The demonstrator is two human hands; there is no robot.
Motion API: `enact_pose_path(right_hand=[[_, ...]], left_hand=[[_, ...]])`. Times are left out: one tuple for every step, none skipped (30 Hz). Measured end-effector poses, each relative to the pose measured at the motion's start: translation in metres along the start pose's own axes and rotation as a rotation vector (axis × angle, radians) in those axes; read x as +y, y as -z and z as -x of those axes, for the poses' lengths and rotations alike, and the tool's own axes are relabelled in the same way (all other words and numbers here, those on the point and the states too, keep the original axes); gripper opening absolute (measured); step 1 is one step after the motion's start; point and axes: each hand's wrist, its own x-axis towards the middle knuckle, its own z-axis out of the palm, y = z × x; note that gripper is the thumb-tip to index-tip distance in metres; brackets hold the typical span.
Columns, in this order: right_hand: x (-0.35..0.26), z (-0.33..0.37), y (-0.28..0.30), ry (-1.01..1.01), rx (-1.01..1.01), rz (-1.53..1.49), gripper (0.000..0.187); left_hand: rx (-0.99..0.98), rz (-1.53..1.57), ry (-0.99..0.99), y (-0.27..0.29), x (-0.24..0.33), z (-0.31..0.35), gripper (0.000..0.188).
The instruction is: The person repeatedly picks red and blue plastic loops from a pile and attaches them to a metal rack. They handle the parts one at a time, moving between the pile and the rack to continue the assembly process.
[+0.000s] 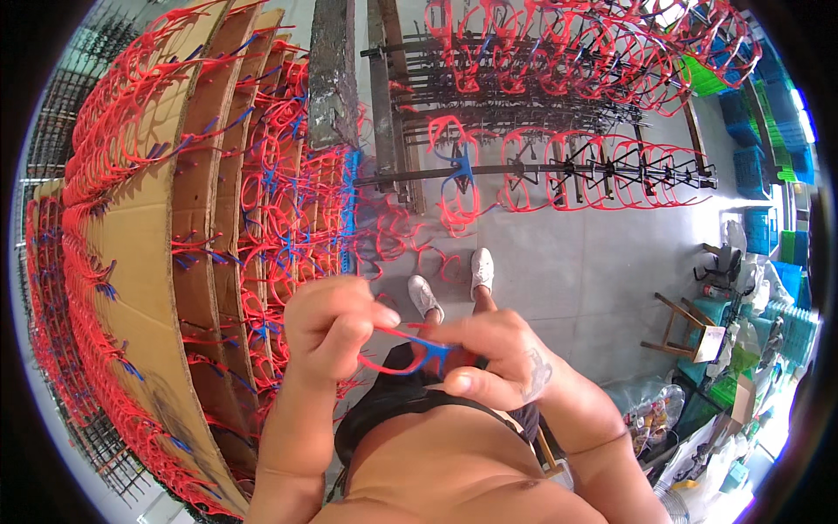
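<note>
Between my two hands, in front of my belly, is a red eyeglass frame (429,356) with a blue bridge. My left hand (330,325) is closed, pinching its red left end between thumb and fingers. My right hand (502,360) curls round the other end, its thumb below and its fingers above. Those fingers are slightly blurred and hide that end of the frame. Ahead, a similar red frame with a blue middle (461,168) hangs at the near end of a black rack bar (532,168).
Brown cardboard layers (131,253) at left carry rows of red frames. More frames hang on racks beyond. Loose red pieces (436,262) lie on the grey floor near my white shoes (482,269). A wooden stool (690,330), teal crates (790,336) and plastic bags stand at right.
</note>
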Motion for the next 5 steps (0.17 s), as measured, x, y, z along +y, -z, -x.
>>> enact_pose_path(right_hand=[[-0.007,0.012,0.001,-0.141,-0.091,0.021,0.034],[-0.012,0.019,0.005,-0.282,-0.186,0.045,0.033],[-0.016,0.021,0.009,-0.264,-0.100,0.019,0.031],[-0.020,0.023,0.013,-0.246,-0.015,-0.008,0.029],[-0.022,0.025,0.016,-0.231,0.082,-0.037,0.027]], left_hand=[[-0.041,-0.052,0.004,-0.004,0.000,-0.010,0.030],[-0.078,-0.105,0.006,-0.010,-0.001,-0.018,0.038],[-0.114,-0.157,0.008,-0.013,-0.002,-0.024,0.046],[-0.141,-0.047,0.103,-0.014,-0.004,-0.028,0.056],[-0.149,-0.040,0.100,-0.016,-0.006,-0.029,0.056]])
